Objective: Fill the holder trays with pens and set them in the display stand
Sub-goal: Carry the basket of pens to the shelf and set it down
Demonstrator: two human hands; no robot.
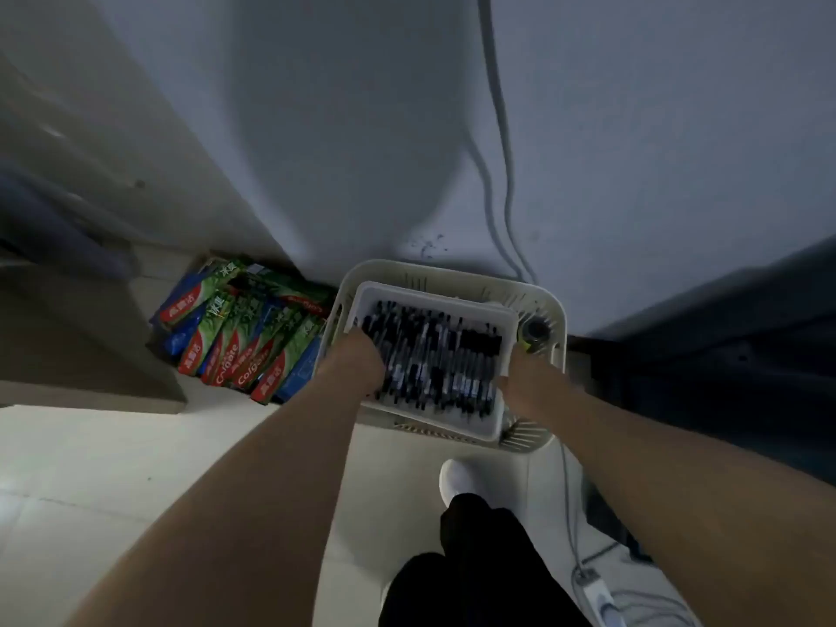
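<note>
Under my fingers sits one white tray point(452, 428), packed with dark pens point(434, 355) too many and too blurred to count. My left hand point(362, 360) curls over the tray's left rim, fingertips down among the pens. My right hand point(520, 377) is against the right rim, its fingers hidden, so I cannot tell their grip. The tray rests inside one larger cream basket point(452, 268), with one round-topped can point(534, 330) just beyond my right hand. Left of my left hand lies a heap of toothpaste boxes point(244, 341). Two cables point(501, 174) hang down the wall beyond.
</note>
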